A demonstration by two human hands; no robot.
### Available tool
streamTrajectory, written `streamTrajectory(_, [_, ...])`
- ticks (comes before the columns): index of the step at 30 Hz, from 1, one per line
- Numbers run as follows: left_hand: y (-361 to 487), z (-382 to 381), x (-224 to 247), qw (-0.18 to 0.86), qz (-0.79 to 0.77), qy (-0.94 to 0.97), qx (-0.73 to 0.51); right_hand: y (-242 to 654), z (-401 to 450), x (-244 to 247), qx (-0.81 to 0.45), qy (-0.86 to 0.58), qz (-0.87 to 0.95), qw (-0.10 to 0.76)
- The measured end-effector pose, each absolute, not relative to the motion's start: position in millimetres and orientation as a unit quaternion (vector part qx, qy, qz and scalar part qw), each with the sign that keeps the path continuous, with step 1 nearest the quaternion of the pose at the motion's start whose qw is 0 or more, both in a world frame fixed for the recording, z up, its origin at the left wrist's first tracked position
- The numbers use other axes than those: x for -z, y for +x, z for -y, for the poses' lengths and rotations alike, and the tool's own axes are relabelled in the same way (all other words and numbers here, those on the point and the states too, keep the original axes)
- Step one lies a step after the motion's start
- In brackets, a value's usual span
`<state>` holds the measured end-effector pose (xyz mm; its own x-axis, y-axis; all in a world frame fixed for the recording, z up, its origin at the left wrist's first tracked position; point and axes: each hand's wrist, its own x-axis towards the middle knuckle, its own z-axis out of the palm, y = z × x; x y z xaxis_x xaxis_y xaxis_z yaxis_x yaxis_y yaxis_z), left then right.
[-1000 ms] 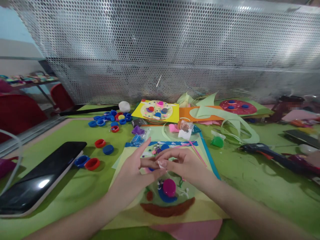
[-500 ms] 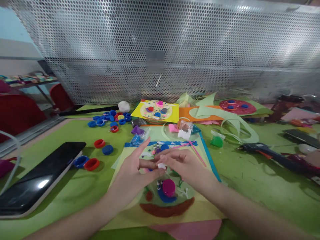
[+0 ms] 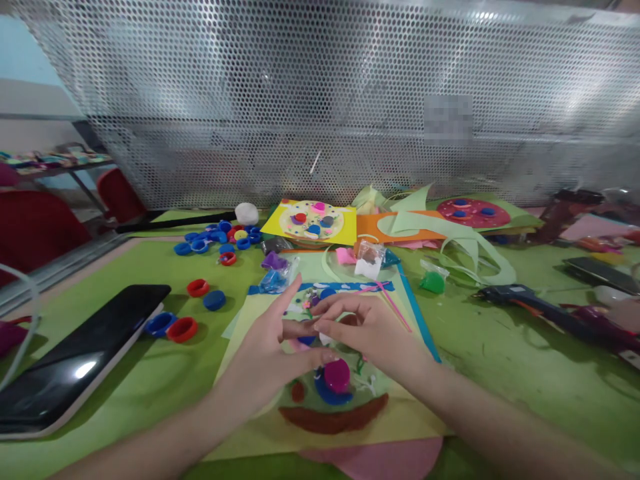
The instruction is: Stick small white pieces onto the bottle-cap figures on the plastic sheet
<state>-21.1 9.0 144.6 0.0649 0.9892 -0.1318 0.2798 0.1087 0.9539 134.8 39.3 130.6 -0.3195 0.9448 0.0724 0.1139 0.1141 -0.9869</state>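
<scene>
Over a clay picture on pale yellow paper (image 3: 250, 427), my two hands meet. My left hand (image 3: 273, 343) is open, its thumb apart from the fingers and one finger reaching to my right hand. My right hand (image 3: 360, 327) is bent with its fingertips together, and a small white piece of clay (image 3: 325, 339) shows just under its thumb, partly hidden. Below them on the picture are a magenta bottle cap (image 3: 337, 376), a blue clay crescent (image 3: 333, 397) and a brown clay arc (image 3: 335, 417). A pink strip (image 3: 397, 308) lies on the paper at the right.
To the left lie a phone (image 3: 85, 353), red caps (image 3: 183, 329) and blue caps (image 3: 215, 300). A glue gun (image 3: 530, 307) and a green clay bag (image 3: 433, 280) are at the right. Behind stand a finished-looking yellow card (image 3: 345, 227) and a perforated metal panel (image 3: 225, 100).
My left thumb has come away from the white clay and moved down, widening the gap to its fingers. The white clay now sits lower, under my right thumb.
</scene>
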Motion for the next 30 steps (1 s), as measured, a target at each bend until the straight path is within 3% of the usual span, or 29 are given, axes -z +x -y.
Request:
streamTrajectory(10, [-23,-12,-142,0.528,-0.534,0.540,-0.380,135,-36,-137,-0.550,-0.385,0.619,0.408])
streamTrajectory(20, [-24,-17,-140,0.553,-0.456,0.473,-0.512,135,-39,-133,-0.498,-0.415,0.643,0.408])
streamTrajectory(30, [-22,-19,-133,0.603,-0.451,0.432,-0.496,132,-35,-133,-0.452,-0.415,0.678,0.404])
